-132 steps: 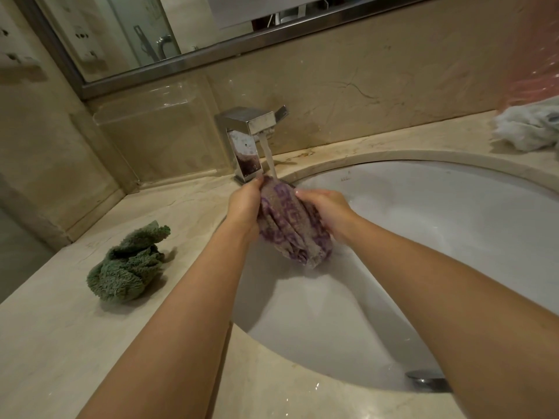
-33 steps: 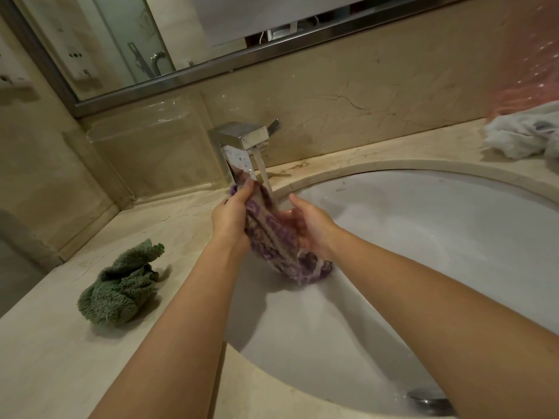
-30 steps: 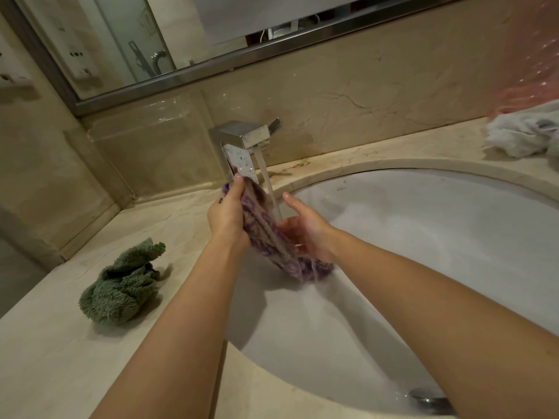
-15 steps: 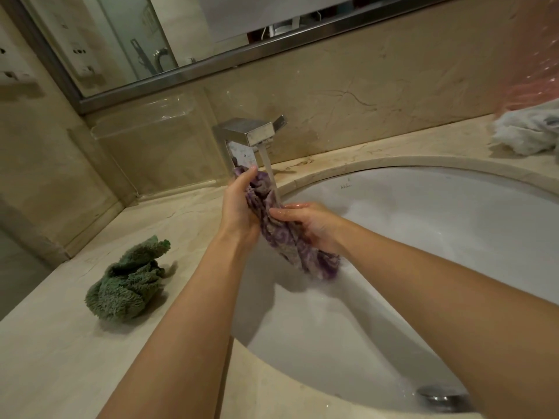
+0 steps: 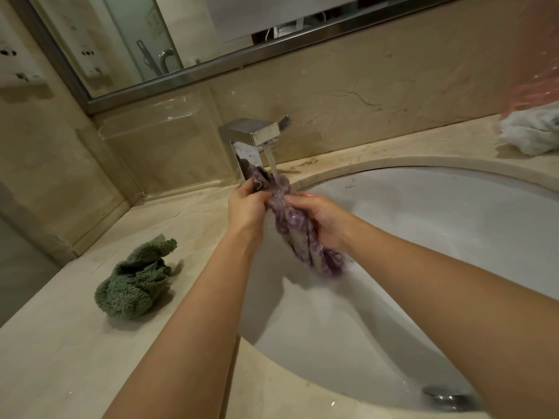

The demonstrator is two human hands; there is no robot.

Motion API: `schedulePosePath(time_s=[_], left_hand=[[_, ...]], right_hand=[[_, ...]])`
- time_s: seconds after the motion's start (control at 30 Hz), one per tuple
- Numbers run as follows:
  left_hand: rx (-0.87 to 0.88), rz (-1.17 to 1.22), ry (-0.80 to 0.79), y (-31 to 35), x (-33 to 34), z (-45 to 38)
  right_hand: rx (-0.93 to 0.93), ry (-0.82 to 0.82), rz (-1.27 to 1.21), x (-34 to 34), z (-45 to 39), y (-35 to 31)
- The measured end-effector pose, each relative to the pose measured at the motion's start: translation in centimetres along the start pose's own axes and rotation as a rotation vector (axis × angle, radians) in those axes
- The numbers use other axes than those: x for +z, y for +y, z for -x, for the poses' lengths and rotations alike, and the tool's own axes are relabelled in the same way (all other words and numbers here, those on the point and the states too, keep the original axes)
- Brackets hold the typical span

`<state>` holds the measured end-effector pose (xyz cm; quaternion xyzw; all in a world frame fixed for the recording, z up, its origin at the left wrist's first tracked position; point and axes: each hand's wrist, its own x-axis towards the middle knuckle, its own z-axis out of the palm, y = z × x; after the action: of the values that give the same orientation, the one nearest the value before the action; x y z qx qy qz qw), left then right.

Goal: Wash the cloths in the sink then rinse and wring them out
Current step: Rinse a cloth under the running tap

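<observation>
**Rinsing purple cloth under tap**

Left hand [image 5: 246, 204] and right hand [image 5: 320, 217] both grip the wet purple patterned cloth [image 5: 298, 234] under the chrome faucet [image 5: 257, 134] stream, over the white sink [image 5: 453, 237]. Risk: the hanging tail throws splash onto the counter [image 5: 60, 343].

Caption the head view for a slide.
Both hands hold a purple patterned cloth under the running chrome tap.

Glossy white ceramic sink [image 5: 438, 225]; shiny metal faucet [image 5: 257, 133]; polished marble counter [image 5: 60, 358]; fuzzy green cloth [image 5: 136, 279]; wet purple cloth [image 5: 299, 234].
</observation>
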<state>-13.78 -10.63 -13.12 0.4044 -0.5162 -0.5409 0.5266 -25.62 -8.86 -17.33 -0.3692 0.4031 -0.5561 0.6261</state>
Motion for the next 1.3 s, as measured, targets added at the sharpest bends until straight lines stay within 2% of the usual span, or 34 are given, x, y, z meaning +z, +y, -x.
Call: schedulePosePath(time_s=[0.07, 0.13, 0.17, 0.27, 0.33, 0.43, 0.57, 0.7, 0.77, 0.9, 1.1, 1.23, 1.3], left_hand=[[-0.034, -0.062, 0.072, -0.3, -0.2, 0.0], [-0.157, -0.109, 0.115, -0.6, -0.2, 0.1], [-0.239, -0.164, 0.071, -0.6, -0.1, 0.3], [-0.497, -0.247, -0.237, -0.1, 0.6, 1.2], [-0.589, -0.279, -0.379, 0.0, 0.9, 1.4], [-0.591, -0.4, -0.422, 0.1, 0.7, 1.4], [-0.622, -0.43, -0.468, 0.3, 0.4, 1.6], [-0.552, -0.454, -0.403, -0.4, 1.1, 1.6], [-0.467, -0.43, -0.325, -0.6, 1.4, 1.5], [-0.25, -0.315, -0.2, -0.5, 1.1, 1.0], [-0.203, -0.299, -0.051, -0.8, 0.6, -0.1], [-0.165, -0.273, 0.061, -0.9, 0.6, -0.7], [-0.11, -0.245, 0.044, -0.8, 0.7, -0.6]], right_hand=[[-0.023, 0.034, -0.056, -0.1, -0.1, -0.2], [-0.03, 0.063, -0.081, -0.3, -0.1, -0.3], [-0.034, 0.078, -0.097, -0.2, -0.2, -0.3], [-0.05, 0.1, -0.179, 0.1, -0.2, -0.5], [-0.051, 0.088, -0.213, 0.2, -0.1, -0.6], [-0.04, 0.067, -0.209, -0.1, -0.1, -0.6], [-0.037, 0.093, -0.216, -0.2, -0.2, -0.6], [-0.016, 0.075, -0.208, -0.5, 0.0, -0.9], [0.01, 0.038, -0.173, -0.4, 0.2, -1.1], [0.003, 0.07, -0.077, 0.4, 0.1, -0.9], [-0.055, 0.121, -0.11, 0.8, 0.1, -1.0], [-0.117, 0.259, 0.002, 0.0, -0.2, -0.8], [-0.126, 0.302, 0.019, -0.5, -0.5, -0.5]])
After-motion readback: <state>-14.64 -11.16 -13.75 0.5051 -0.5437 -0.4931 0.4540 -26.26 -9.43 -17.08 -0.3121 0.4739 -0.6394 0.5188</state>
